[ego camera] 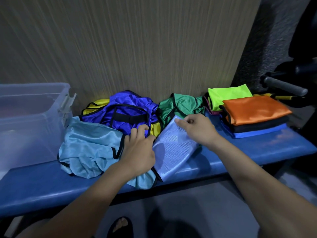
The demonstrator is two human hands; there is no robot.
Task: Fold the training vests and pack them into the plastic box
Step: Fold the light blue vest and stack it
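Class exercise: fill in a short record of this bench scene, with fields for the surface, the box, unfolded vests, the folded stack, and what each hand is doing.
surface: blue bench
box: clear plastic box, far left
unfolded vests: light blue vest, royal blue vest, green vest
folded stack: orange vest on top, right end
left hand: grips the periwinkle vest
right hand: pinches its far corner

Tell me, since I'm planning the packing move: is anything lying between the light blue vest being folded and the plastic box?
Yes. The crumpled pale blue vest lies on the bench between the light blue vest under both hands and the plastic box at the left. It is low, so lifting over should clear it.
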